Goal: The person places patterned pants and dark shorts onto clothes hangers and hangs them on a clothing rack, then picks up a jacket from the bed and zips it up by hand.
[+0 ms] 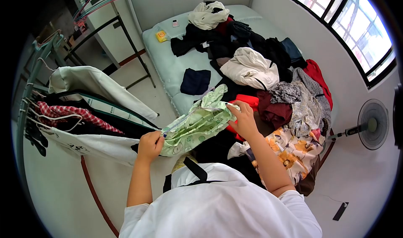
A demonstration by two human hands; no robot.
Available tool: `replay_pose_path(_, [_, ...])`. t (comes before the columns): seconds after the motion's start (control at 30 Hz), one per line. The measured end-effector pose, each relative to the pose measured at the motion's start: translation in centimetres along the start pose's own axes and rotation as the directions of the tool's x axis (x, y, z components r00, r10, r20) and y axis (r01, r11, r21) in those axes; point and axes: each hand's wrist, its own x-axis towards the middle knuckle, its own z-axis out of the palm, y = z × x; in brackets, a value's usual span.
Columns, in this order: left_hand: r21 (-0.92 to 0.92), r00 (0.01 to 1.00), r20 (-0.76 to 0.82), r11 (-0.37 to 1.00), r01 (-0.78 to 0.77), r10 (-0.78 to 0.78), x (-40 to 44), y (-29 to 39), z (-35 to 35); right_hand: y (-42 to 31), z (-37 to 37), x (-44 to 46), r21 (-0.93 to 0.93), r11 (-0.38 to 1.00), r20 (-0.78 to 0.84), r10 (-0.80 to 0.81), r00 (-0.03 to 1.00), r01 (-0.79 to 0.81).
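Green printed cloth [191, 131] held between two hands beside a bed [174, 66] heaped with clothes [218, 49]

Seen from above, the green printed cloth is held out in mid-air, in front of a white shirt [218, 213] worn by the person. Its left end is gripped by the left hand [150, 146], with the fingers closed on the edge. Its right end is pinched at the upper edge by the fingers of the right hand [244, 118]. The cloth is creased, and a loose flap of it is raised just left of the right hand.

The bed is largely covered by the clothes. At the far end, a white garment [210, 16] is piled over dark pieces; nearer, a crumpled cream garment [252, 70] is laid on the heap. A folded navy cloth [195, 81] is placed at its left side. On the right, a red piece [320, 80], a maroon piece [273, 111] and a grey patterned piece [308, 112] are bunched together, and a fabric printed with orange flowers [291, 156] is spread at the near side. A yellow packet [161, 36] is set near the bed's left edge.

To the left, a clothes rack [23, 108] is hung with garments, among them a pale jacket [98, 82] and a red-and-white checked garment [79, 115]. To the right, a round fan [372, 125] is seen below a window [357, 24].
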Motion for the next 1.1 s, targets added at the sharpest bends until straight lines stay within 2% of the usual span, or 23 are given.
replay_pose_path(0.03, [-0.010, 1.000, 0.023, 1.000, -0.013, 0.013, 0.1, 0.4, -0.2, -0.2, -0.3, 0.1, -0.120, 0.991, -0.044, -0.069, 0.997, 0.064])
replay_pose_path(0.1, [-0.021, 0.999, 0.044, 0.999, -0.025, 0.026, 0.3, 0.8, -0.4, 0.9, 0.2, 0.1, -0.067, 0.992, -0.084, -0.112, 0.990, 0.106])
replay_pose_path(0.17, [-0.008, 0.998, 0.012, 0.998, -0.067, 0.067, 0.6, 0.8, -0.6, 3.2, 0.8, -0.3, 0.242, 0.967, 0.244, 0.015, 0.970, -0.076])
replay_pose_path(0.2, [-0.006, 0.998, 0.008, 0.998, -0.068, 0.068, 0.7, 0.8, -0.7, 3.5, 0.8, -0.4, 0.434, 0.878, 0.306, 0.065, 0.950, -0.200])
replay_pose_path(0.23, [0.009, 0.997, -0.011, 0.997, -0.078, 0.078, 0.9, 0.7, -0.7, 3.8, 0.8, -0.6, 0.435, 0.879, 0.304, 0.062, 0.951, -0.196])
replay_pose_path(0.3, [0.028, 0.996, -0.033, 0.996, -0.084, 0.085, 1.1, 0.4, -1.0, 3.9, 0.7, -0.9, 0.617, 0.693, 0.375, 0.158, 0.914, -0.373])
replay_pose_path(0.37, [0.042, 0.996, -0.074, 0.998, 0.047, -0.044, 1.4, -0.2, -1.1, 3.9, 0.3, -1.3, 0.594, 0.685, 0.388, 0.214, 0.896, -0.421])
replay_pose_path(0.4, [-0.028, 0.987, -0.119, 0.994, 0.109, -0.111, 1.6, 0.2, -1.3, 4.1, 0.2, -1.4, 0.598, 0.667, 0.390, 0.244, 0.888, -0.445])
replay_pose_path(0.43, [-0.024, 0.987, -0.120, 0.994, 0.109, -0.111, 1.9, -0.1, -1.3, 4.2, 0.2, -1.6, 0.601, 0.647, 0.392, 0.273, 0.878, -0.469])
replay_pose_path(0.5, [-0.085, 0.949, -0.227, 0.975, 0.206, -0.220, 2.2, -0.9, -1.1, 4.1, 0.2, -1.7, 0.624, 0.629, 0.381, 0.274, 0.883, -0.464])
replay_pose_path(0.6, [-0.064, 0.933, -0.283, 0.975, 0.214, -0.223, 2.5, -0.8, -0.4, 3.4, -0.8, -1.8, 0.597, 0.676, 0.330, 0.282, 0.901, -0.431])
replay_pose_path(0.67, [-0.045, 0.926, -0.311, 0.976, 0.212, -0.216, 2.7, -0.7, -0.4, 2.5, -1.5, -1.6, 0.613, 0.707, 0.221, 0.276, 0.935, -0.353])
replay_pose_path(0.73, [-0.117, 0.970, -0.183, 0.983, 0.143, -0.163, 2.8, -0.5, -0.6, 2.7, -2.0, -1.7, 0.601, 0.701, 0.248, 0.294, 0.923, -0.384])
replay_pose_path(0.77, [-0.119, 0.970, -0.182, 0.983, 0.141, -0.162, 2.8, -0.6, -0.7, 2.9, -2.3, -1.8, 0.589, 0.692, 0.278, 0.311, 0.909, -0.417])
replay_pose_path(0.83, [-0.099, 0.996, -0.081, 0.995, 0.017, -0.025, 2.5, -1.4, -1.2, 3.9, -2.5, -2.3, 0.600, 0.671, 0.288, 0.327, 0.900, -0.436])
replay_pose_path(0.87, [-0.103, 0.997, -0.036, 0.992, 0.070, -0.074, 2.2, -2.0, -1.4, 4.2, -2.5, -2.5, 0.611, 0.650, 0.298, 0.341, 0.892, -0.452])
replay_pose_path(1.0, [-0.173, 0.992, -0.004, 0.977, 0.121, -0.124, 1.7, -2.1, -2.0, 4.4, -2.7, -2.6, 0.610, 0.672, 0.231, 0.357, 0.905, -0.421])
replay_pose_path(1.07, [-0.146, 0.979, -0.138, 0.981, 0.131, -0.151, 1.1, -2.8, -1.7, 4.2, -2.8, -2.6, 0.629, 0.659, 0.229, 0.350, 0.909, -0.412])
replay_pose_path(1.1, [-0.145, 0.979, -0.136, 0.981, 0.131, -0.151, 1.1, -2.8, -1.6, 3.9, -2.7, -2.5, 0.630, 0.658, 0.228, 0.351, 0.908, -0.413])
